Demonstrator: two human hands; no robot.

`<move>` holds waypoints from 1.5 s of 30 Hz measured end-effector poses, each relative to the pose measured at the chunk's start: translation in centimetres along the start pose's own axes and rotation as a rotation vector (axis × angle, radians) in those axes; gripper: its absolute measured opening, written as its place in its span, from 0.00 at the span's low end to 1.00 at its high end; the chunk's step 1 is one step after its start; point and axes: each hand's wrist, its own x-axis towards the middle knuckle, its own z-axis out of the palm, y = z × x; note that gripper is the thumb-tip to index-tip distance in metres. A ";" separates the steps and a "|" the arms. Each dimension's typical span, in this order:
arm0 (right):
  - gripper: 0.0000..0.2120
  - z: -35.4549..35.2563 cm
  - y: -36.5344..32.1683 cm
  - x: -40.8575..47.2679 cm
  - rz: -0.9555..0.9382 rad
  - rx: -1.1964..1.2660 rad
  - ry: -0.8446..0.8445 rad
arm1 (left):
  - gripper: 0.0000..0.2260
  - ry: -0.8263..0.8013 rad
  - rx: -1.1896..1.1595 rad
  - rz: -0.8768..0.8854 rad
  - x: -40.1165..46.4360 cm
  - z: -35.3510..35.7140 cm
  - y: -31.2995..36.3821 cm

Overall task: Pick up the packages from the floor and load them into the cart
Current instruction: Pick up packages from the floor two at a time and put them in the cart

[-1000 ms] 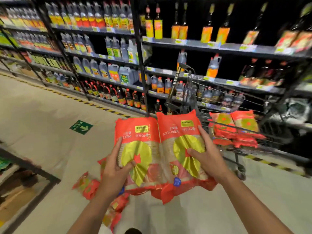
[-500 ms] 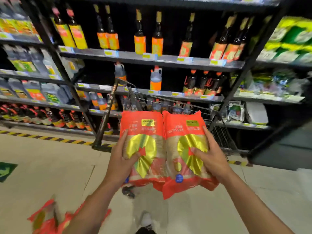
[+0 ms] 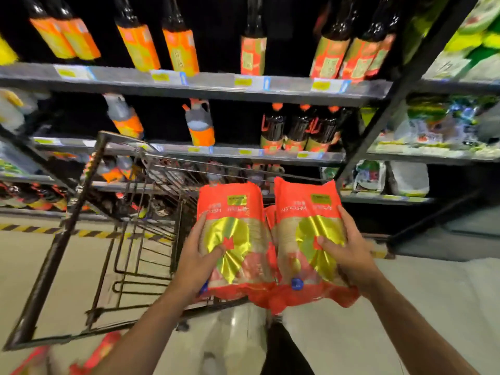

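Observation:
I hold two red packages with gold fan designs side by side over the wire cart (image 3: pixel 151 190). My left hand (image 3: pixel 198 263) grips the left package (image 3: pixel 232 212) along its left edge. My right hand (image 3: pixel 349 253) grips the right package (image 3: pixel 305 209) on its right side. Both packages hang upright above the cart's basket, near its right end. A sliver of another red package shows between them inside the cart. More red packages (image 3: pixel 105 347) lie blurred on the floor at the bottom left.
Dark store shelving (image 3: pixel 216 89) with orange-labelled bottles runs behind the cart. A shelf bay with green and white bags (image 3: pixel 438 131) stands to the right. A yellow-black striped line (image 3: pixel 32 228) marks the floor by the shelves. The cart's handle frame (image 3: pixel 62 239) slants at left.
My view has swung right and closer to the cart. Both packages have moved forward from above the floor pile to over the cart basket, still held in both hands.

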 end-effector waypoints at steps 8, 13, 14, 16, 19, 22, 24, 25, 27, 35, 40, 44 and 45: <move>0.40 -1.1 6.8 13.3 0.040 -0.105 -0.122 | 0.41 0.105 0.200 -0.115 8.4 7.1 -5.2; 0.46 -0.8 12.2 19.1 0.150 -0.217 -0.145 | 0.41 0.118 0.344 -0.180 12.0 9.2 -9.8; 0.46 -0.6 13.6 19.9 0.175 -0.245 -0.142 | 0.41 0.118 0.370 -0.190 12.8 9.4 -10.9; 0.45 0.0 16.1 20.8 0.178 -0.272 -0.149 | 0.42 0.110 0.404 -0.211 14.0 9.7 -13.4; 0.46 0.8 19.3 21.6 0.205 -0.318 -0.193 | 0.42 0.111 0.423 -0.244 15.5 10.4 -17.0; 0.50 1.1 22.0 22.0 0.228 -0.322 -0.178 | 0.44 0.137 0.359 -0.315 16.5 10.8 -20.1; 0.53 1.2 23.3 22.3 0.257 -0.310 -0.185 | 0.43 0.147 0.273 -0.341 16.9 11.4 -21.0; 0.53 1.3 23.8 22.5 0.267 -0.291 -0.203 | 0.43 0.157 0.242 -0.343 17.0 11.7 -21.3; 0.53 1.4 25.2 22.9 0.297 -0.231 -0.223 | 0.42 0.158 0.188 -0.347 17.2 12.0 -21.9; 0.53 2.5 23.4 22.8 0.279 -0.217 -0.213 | 0.41 0.056 0.230 -0.411 18.4 12.3 -20.3; 0.48 2.4 21.6 22.3 0.228 -0.336 -0.146 | 0.44 0.132 0.406 -0.421 17.9 13.2 -18.7; 0.39 2.5 20.5 21.9 0.165 -0.396 -0.109 | 0.40 0.174 0.429 -0.373 17.4 13.0 -17.6; 0.37 2.6 20.2 21.7 0.152 -0.406 -0.105 | 0.40 0.172 0.441 -0.364 17.2 12.9 -17.3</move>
